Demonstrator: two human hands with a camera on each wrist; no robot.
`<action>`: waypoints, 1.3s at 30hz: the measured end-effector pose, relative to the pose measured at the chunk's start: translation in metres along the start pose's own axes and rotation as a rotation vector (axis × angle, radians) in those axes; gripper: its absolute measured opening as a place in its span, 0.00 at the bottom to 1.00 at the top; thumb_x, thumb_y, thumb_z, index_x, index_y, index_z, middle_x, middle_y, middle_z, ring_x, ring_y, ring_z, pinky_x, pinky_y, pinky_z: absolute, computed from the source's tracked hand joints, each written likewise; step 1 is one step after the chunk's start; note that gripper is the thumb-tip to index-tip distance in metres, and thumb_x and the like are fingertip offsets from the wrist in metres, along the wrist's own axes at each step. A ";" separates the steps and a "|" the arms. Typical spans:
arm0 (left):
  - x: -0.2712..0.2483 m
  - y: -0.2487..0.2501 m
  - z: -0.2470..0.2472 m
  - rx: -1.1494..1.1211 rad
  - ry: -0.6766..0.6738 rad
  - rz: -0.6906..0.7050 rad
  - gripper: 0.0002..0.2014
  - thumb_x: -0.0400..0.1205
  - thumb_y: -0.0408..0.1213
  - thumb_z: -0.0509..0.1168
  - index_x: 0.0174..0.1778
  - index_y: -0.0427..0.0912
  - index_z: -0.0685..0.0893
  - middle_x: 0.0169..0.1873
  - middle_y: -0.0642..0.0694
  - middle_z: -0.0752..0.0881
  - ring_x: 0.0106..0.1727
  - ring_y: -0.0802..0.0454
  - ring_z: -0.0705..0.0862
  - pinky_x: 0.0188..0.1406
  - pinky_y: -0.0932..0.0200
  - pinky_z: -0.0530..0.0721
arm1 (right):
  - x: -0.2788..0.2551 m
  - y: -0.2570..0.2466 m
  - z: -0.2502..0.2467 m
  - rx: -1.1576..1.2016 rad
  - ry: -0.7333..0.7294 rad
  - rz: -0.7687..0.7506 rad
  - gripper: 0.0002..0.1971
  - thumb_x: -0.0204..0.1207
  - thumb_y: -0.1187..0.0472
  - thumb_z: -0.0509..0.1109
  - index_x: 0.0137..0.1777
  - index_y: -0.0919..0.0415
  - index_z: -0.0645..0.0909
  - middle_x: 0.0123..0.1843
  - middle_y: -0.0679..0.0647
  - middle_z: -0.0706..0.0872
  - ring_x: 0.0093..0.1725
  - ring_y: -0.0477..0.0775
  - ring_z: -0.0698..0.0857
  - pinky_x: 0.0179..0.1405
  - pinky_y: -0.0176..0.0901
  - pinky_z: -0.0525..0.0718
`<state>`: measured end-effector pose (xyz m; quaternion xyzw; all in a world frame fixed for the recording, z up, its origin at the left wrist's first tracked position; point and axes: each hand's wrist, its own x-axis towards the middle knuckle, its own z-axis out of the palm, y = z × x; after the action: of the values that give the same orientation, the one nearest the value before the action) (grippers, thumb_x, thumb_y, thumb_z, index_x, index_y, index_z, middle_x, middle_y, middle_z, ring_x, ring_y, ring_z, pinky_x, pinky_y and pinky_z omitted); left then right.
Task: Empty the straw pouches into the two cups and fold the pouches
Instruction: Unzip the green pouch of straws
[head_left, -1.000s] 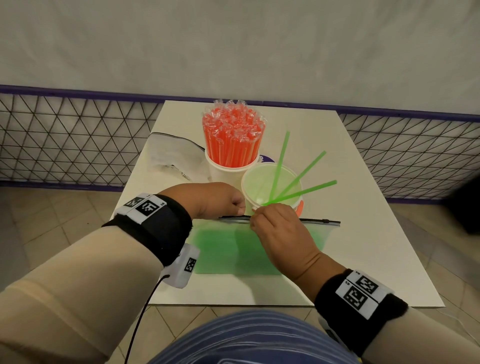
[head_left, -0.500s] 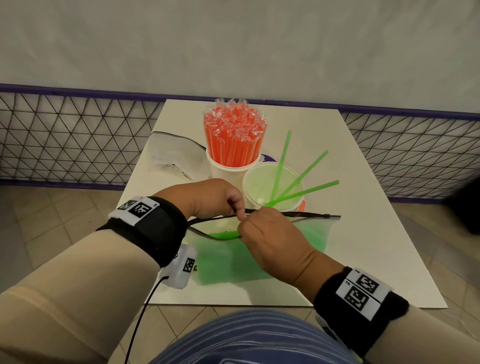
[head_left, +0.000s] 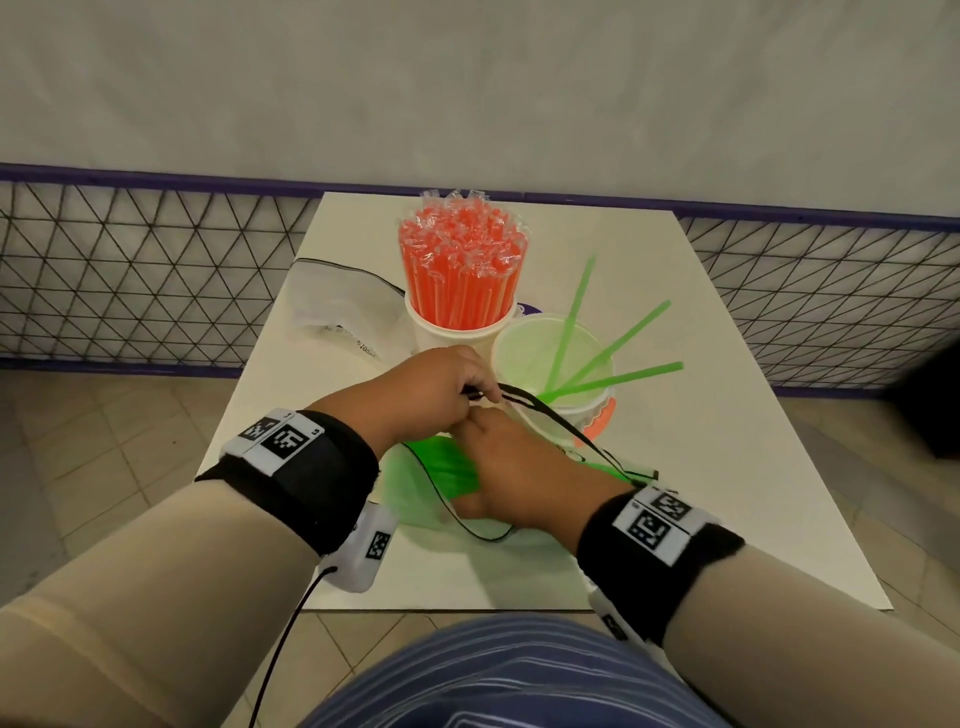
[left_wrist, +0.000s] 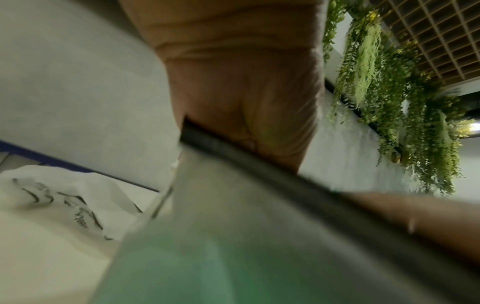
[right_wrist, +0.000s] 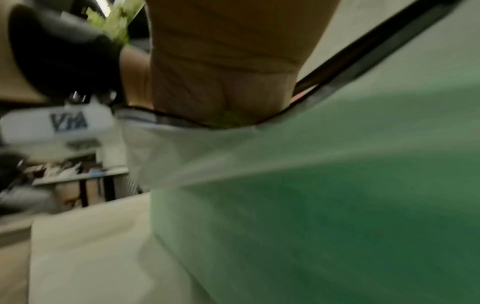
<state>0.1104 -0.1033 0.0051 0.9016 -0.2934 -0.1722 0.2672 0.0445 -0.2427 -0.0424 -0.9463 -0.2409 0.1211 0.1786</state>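
Note:
A clear pouch (head_left: 415, 496) with a black zip edge (head_left: 550, 422) lies on the near side of the table, with green straws (head_left: 449, 465) inside. My left hand (head_left: 475, 392) pinches the upper zip edge and holds it up, so the mouth gapes. My right hand (head_left: 519, 467) is pushed into the mouth; its fingers are hidden inside the pouch (right_wrist: 337, 185). Behind stand two white cups: one (head_left: 452, 338) packed with wrapped orange straws (head_left: 460, 275), one (head_left: 597, 410) holding three green straws (head_left: 613, 345). The left wrist view shows the blurred pouch wall (left_wrist: 233, 246).
An empty clear pouch (head_left: 337, 306) lies crumpled at the back left of the white table (head_left: 727, 493), also in the left wrist view as a printed pouch (left_wrist: 64, 197). A mesh fence (head_left: 130, 280) runs behind the table. A cable hangs from my left wrist.
My left hand lifted the upper zip edge and the pouch mouth opened wide. My right hand left the zip edge and slid inside the pouch.

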 end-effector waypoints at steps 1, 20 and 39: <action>-0.002 -0.002 -0.001 0.028 -0.030 -0.008 0.19 0.75 0.23 0.68 0.57 0.48 0.90 0.59 0.52 0.80 0.59 0.54 0.80 0.54 0.68 0.74 | 0.001 0.001 0.005 -0.042 -0.018 0.006 0.41 0.66 0.47 0.79 0.76 0.64 0.68 0.66 0.61 0.76 0.65 0.60 0.74 0.63 0.48 0.73; -0.036 -0.060 0.015 -0.126 -0.326 -0.350 0.37 0.73 0.24 0.68 0.75 0.61 0.69 0.59 0.45 0.79 0.50 0.48 0.82 0.44 0.58 0.82 | -0.003 0.011 0.013 -0.184 0.059 0.012 0.33 0.77 0.38 0.66 0.74 0.60 0.69 0.65 0.56 0.77 0.65 0.58 0.75 0.66 0.51 0.73; -0.037 -0.068 0.040 -0.656 -0.320 -0.397 0.31 0.62 0.27 0.74 0.63 0.48 0.80 0.58 0.42 0.86 0.60 0.47 0.83 0.61 0.55 0.80 | -0.006 0.016 0.015 -0.334 0.211 -0.078 0.16 0.74 0.51 0.68 0.56 0.61 0.79 0.45 0.57 0.81 0.39 0.59 0.79 0.36 0.53 0.80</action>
<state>0.0932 -0.0490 -0.0614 0.7697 -0.0811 -0.4425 0.4529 0.0409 -0.2547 -0.0609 -0.9601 -0.2743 -0.0276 0.0478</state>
